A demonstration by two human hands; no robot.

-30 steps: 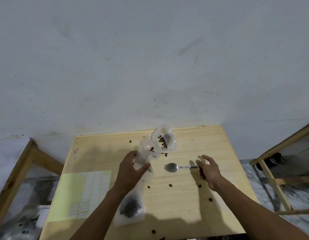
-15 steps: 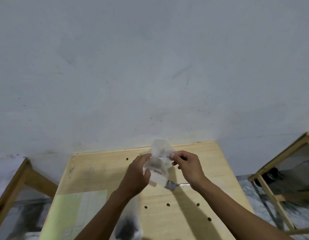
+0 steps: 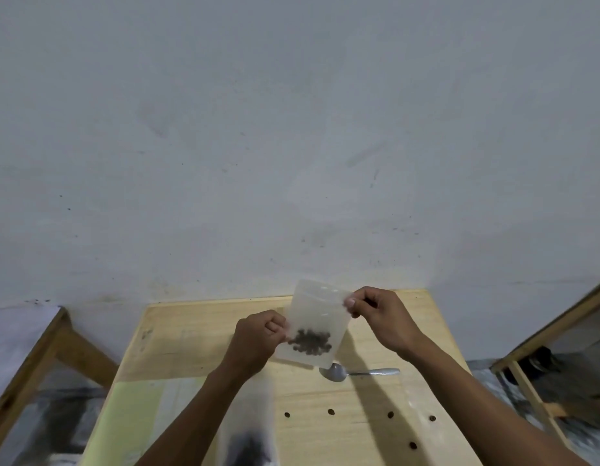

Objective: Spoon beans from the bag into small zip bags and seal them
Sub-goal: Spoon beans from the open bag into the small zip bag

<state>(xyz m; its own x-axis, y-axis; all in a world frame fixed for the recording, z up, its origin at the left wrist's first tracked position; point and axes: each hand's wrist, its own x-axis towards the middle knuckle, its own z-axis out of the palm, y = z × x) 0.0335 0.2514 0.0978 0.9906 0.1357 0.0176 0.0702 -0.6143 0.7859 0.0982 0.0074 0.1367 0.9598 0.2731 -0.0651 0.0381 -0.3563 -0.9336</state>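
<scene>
You hold the small zip bag (image 3: 317,322) up above the tabletop (image 3: 191,338), tilted, a dark cluster of beans (image 3: 310,341) settled near its lower edge. It looks thin, limp and light, likely slick, so take it by the edges near the zip strip. Your left hand (image 3: 254,341) pinches its left edge; your right hand (image 3: 379,314) pinches the upper right corner. Below, a blurred larger bag (image 3: 248,432) holds dark beans. The spoon (image 3: 355,372) lies empty on the wood, with stray beans (image 3: 331,412) scattered nearby
</scene>
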